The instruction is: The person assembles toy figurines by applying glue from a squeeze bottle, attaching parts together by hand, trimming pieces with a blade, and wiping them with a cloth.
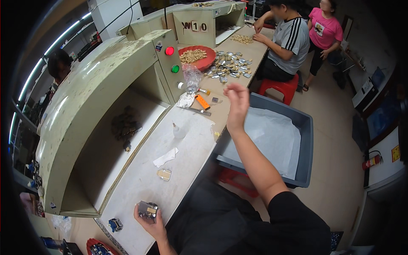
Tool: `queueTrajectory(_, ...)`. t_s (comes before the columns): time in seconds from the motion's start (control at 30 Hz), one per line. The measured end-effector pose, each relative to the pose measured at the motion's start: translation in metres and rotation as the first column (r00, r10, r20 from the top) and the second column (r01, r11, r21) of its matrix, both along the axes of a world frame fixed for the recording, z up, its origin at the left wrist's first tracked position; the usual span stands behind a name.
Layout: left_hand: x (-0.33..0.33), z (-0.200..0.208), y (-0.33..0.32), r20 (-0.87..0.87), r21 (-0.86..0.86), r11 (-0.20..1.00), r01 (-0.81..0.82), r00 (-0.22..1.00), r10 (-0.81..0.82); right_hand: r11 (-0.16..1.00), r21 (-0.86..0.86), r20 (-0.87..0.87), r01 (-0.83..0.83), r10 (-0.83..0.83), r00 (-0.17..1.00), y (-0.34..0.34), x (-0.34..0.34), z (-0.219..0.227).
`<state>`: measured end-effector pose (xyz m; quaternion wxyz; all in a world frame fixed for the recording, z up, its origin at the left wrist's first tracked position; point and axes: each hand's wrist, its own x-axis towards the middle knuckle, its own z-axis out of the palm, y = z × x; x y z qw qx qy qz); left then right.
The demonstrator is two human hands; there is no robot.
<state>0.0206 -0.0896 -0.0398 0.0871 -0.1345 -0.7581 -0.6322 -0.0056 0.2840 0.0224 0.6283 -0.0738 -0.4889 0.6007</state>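
So we're at a long bench (144,178) with a big hooded machine (85,97) on our left and a grey bin (304,140) lined with white paper on our right. Two other people are further up the bench by the red bowl (199,57) and a spread of small metal pieces (229,66).

Our right hand (237,104) is up in the air over the bench edge, fingers loosely spread, nothing in it. Our left hand (152,221) is low and close to us, fingers curled around a small metal block (148,209). It's at the bench's near end, well apart from the right hand, so the left is clearly nearer. We can't tell its long axis. Another small part (164,174) lies just up the bench from it.
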Motion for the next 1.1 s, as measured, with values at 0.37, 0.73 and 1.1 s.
queueTrajectory(0.37,-0.001,-0.016,-0.011,0.068,0.038,0.999,0.014,0.998,-0.016,0.701,0.462,-0.646,-0.544,0.686,0.335,-0.213,0.04,0.143)
queueTrajectory(0.73,0.003,-0.01,-0.019,0.136,0.042,0.999,-0.018,0.991,0.012,0.724,0.323,-0.555,-0.609,0.667,0.498,-0.246,0.039,0.106)
queueTrajectory(1.1,0.001,-0.008,-0.014,0.1,0.091,0.996,0.017,0.995,-0.026,0.708,0.279,-0.393,-0.649,0.701,0.595,-0.268,0.05,0.098)
